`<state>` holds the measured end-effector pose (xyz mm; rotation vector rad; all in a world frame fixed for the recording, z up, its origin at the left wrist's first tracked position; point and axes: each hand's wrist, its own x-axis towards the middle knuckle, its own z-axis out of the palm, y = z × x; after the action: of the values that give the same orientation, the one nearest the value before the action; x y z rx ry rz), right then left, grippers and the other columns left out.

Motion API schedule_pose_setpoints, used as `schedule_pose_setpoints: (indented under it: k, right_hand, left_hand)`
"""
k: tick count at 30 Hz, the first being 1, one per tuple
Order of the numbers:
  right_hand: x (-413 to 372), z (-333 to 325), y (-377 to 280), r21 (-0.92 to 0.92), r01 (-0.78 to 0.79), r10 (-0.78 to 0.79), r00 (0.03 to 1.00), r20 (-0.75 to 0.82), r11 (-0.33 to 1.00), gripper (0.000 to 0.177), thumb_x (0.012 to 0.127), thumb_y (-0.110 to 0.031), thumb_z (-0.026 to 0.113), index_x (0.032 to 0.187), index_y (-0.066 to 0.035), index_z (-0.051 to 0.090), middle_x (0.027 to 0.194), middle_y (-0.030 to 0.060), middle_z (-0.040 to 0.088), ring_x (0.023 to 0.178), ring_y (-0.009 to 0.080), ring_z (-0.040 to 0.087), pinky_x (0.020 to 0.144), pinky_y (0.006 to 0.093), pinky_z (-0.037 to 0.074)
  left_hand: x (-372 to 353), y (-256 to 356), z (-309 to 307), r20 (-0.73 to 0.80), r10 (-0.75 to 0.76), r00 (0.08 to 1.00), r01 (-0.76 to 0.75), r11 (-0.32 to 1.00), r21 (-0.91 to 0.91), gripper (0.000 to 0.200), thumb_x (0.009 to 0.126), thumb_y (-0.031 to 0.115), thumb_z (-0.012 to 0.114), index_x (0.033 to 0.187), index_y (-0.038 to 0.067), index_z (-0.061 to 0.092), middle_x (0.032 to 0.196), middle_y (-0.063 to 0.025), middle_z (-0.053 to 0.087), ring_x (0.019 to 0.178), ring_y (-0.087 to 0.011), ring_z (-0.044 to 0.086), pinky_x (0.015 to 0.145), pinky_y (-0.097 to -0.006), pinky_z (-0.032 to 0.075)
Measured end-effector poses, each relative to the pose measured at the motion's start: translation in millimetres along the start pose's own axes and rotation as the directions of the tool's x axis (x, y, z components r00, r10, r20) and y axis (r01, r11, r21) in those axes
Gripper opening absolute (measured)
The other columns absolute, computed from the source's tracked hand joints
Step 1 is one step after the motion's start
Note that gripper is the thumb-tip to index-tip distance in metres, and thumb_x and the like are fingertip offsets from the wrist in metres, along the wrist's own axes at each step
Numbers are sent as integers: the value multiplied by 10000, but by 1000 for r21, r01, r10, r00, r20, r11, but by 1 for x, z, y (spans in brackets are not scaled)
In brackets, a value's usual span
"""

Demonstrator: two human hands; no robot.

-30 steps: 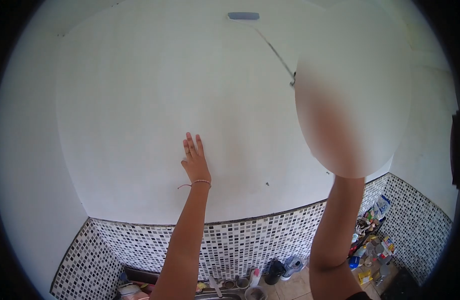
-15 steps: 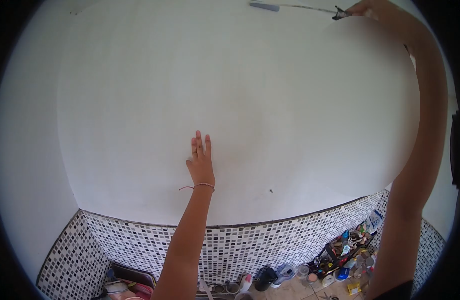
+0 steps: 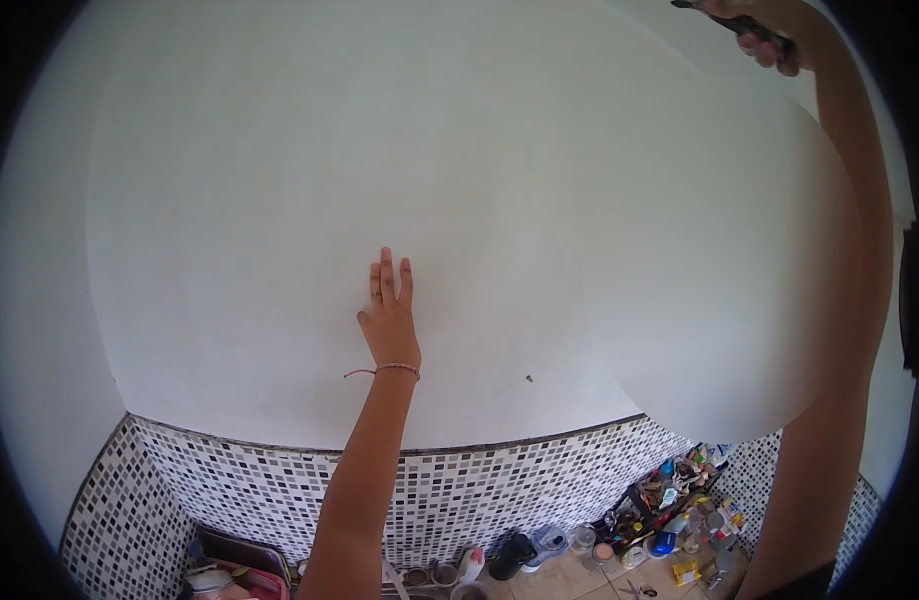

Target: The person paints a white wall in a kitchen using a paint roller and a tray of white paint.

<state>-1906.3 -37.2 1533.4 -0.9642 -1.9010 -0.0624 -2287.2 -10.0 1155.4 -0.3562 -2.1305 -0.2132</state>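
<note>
My left hand [image 3: 388, 310] lies flat against the white wall [image 3: 279, 200], fingers spread, with a thin string bracelet [image 3: 384, 370] round the wrist. High at the upper right, my right hand [image 3: 764, 40] is wrapped round a dark handle [image 3: 744, 25]. The far end of that tool is outside the frame. A small dark mark [image 3: 528, 378] shows on the wall to the right of my left hand.
Black, grey and white mosaic tiles [image 3: 479, 480] run below the wall. Along the bottom stand a black container [image 3: 511, 556], a clear jug [image 3: 547, 545], jars, a crowded dark rack [image 3: 629, 510], a yellow packet [image 3: 686, 572] and a pink tub [image 3: 264, 580].
My right hand has moved slightly, and the grey blade and thin rod of its tool have left the view. The wall and counter have shifted a little left; my left hand remains on the wall.
</note>
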Motion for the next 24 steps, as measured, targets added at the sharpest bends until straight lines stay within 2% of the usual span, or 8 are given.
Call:
schedule_pose_setpoints:
  k: [1, 4, 8, 14, 17, 20, 21, 24]
  right_hand:
    - [-8, -4, 1, 58, 104, -111, 986, 126, 993, 474, 979, -213, 569, 1427, -86, 481, 611, -16, 469, 501, 109, 409, 433, 269, 302]
    - [-2, -9, 6, 24, 134, -135, 985, 108, 991, 484, 979, -224, 575, 1431, -83, 475, 596, -20, 458, 484, 102, 399, 414, 262, 287]
    - [-19, -46, 0, 40, -69, 55, 957, 285, 997, 476, 979, -230, 581, 1423, -89, 483, 571, -25, 443, 449, 92, 380, 375, 251, 251]
    - [-8, -24, -4, -7, 102, -96, 959, 268, 995, 446, 988, -223, 571, 1407, -96, 483, 603, -23, 462, 486, 90, 419, 405, 242, 292]
    - [6, -23, -9, -72, 48, -36, 987, 154, 996, 385, 997, -227, 561, 1356, -97, 508, 616, -24, 460, 505, 93, 424, 429, 248, 309]
    - [-17, -33, -26, -16, 1, 4, 964, 265, 1000, 324, 1004, -234, 550, 1300, -104, 531, 615, -27, 455, 510, 91, 423, 430, 249, 307]
    - [-2, -37, -13, -116, 151, -114, 955, 275, 982, 260, 1001, -250, 555, 1212, -99, 574, 597, -32, 445, 481, 85, 406, 407, 242, 283]
    - [-31, -40, -16, -81, 31, -7, 961, 275, 996, 247, 985, -257, 576, 1143, -68, 601, 579, -27, 449, 446, 80, 385, 376, 247, 262]
  left_hand:
    - [1, 2, 0, 3, -6, 1000, 6, 1000, 0, 923, 831, -100, 549, 1571, 247, 119, 1655, -36, -26, 1499, -194, 192, 550, -258, 369]
    - [1, 6, -2, 8, -32, 999, 32, 999, -15, 923, 829, -101, 545, 1571, 246, 119, 1654, -45, -36, 1505, -215, 169, 547, -259, 368]
    - [2, 7, -2, 21, -32, 999, 33, 999, -32, 926, 824, -104, 548, 1569, 246, 125, 1654, -52, -30, 1508, -227, 156, 546, -256, 367]
    - [4, 6, 5, -35, -28, 999, 26, 999, -35, 946, 807, -127, 544, 1567, 257, 133, 1655, -39, -11, 1502, -207, 181, 539, -257, 346]
    - [2, 4, 5, -30, -19, 999, 18, 998, -53, 954, 800, -137, 539, 1567, 262, 134, 1656, -30, -7, 1500, -196, 187, 534, -262, 334]
    - [1, 4, 3, -15, -16, 1000, 15, 997, -71, 957, 798, -144, 534, 1567, 263, 134, 1655, -27, -7, 1501, -190, 183, 530, -264, 326]
    - [1, 3, 2, -10, -13, 1000, 13, 997, -75, 957, 798, -146, 531, 1567, 263, 135, 1655, -27, -6, 1501, -189, 182, 528, -264, 324]
    - [3, 1, 4, -15, -7, 1000, 6, 999, -54, 958, 800, -149, 525, 1568, 266, 131, 1655, -27, -12, 1502, -188, 177, 524, -261, 324]
